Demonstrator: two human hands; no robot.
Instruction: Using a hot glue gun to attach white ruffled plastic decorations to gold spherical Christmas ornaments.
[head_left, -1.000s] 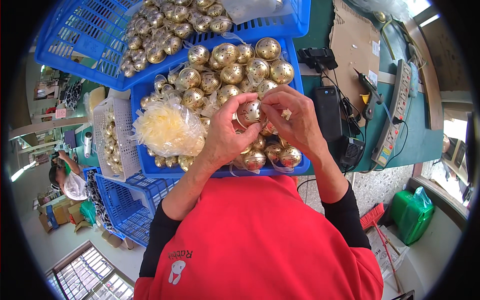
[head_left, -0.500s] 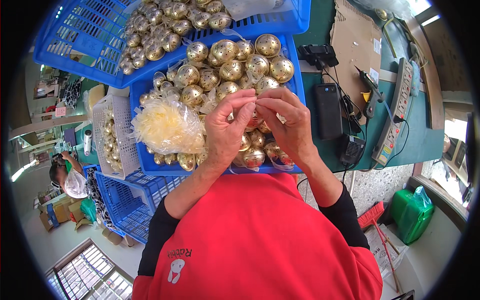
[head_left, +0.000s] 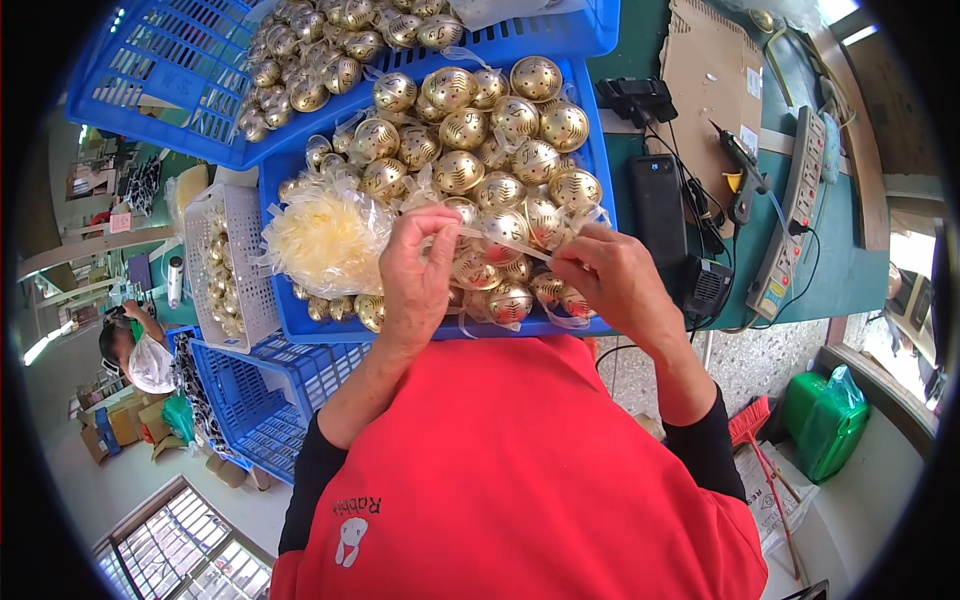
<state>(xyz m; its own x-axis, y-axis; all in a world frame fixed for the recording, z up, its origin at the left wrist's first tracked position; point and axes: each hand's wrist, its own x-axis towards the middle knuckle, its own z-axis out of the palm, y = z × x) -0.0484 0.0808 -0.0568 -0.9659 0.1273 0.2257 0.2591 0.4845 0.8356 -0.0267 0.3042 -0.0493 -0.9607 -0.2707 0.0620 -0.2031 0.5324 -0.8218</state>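
Observation:
Between my two hands a thin, translucent pale ribbon [head_left: 505,243] is stretched, sloping down to the right. My left hand [head_left: 413,280] pinches its left end between thumb and fingers, and my right hand [head_left: 622,287] pinches the other end. Beneath them, many gold ball ornaments [head_left: 463,130] with dark line patterns and tiny holes fill a blue plastic tray [head_left: 598,125]; several carry pale ribbon loops. A clear bag of cream-coloured ribbons [head_left: 325,240] lies on the ornaments, just left of my left hand.
Behind the tray stands a blue crate [head_left: 160,85] with more gold ornaments. A white basket [head_left: 262,285] is at the left. On the green table at right lie a black box-shaped device [head_left: 657,210], a glue gun [head_left: 738,165], cables, cardboard [head_left: 705,60] and a power strip [head_left: 785,235].
My hands, fingertips together before, have moved apart to left and right and slightly nearer to me. The ribbon now shows drawn out between them.

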